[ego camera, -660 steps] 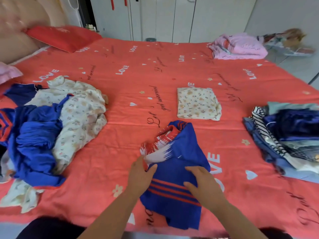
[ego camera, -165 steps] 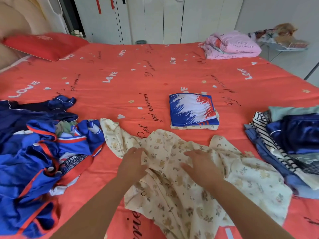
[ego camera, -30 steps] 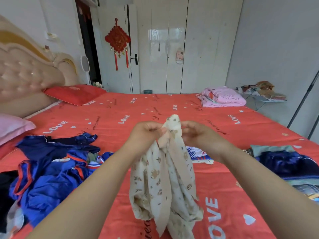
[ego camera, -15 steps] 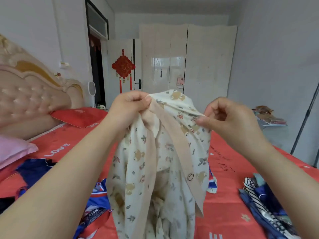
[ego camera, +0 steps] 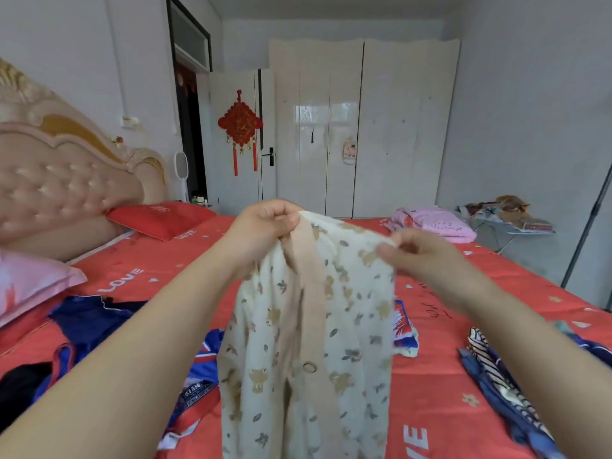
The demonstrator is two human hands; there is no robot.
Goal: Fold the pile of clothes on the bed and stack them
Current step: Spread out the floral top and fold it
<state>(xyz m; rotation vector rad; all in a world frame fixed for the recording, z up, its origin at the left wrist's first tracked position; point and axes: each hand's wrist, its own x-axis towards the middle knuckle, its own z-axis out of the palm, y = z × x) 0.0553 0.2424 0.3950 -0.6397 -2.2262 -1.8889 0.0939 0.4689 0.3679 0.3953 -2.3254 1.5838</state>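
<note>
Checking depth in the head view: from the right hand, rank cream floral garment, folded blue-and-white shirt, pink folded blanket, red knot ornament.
1. Cream floral garment, pinched by right hand.
2. Folded blue-and-white shirt, on bed below.
3. Pink folded blanket, bed's far side.
4. Red knot ornament, on door.

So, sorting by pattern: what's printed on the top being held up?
Cream garment with small bears and leaves, beige placket; head view.

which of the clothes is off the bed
The cream bear-print garment, held up by the left hand and right hand; the blue clothes lie on the bed.
</note>
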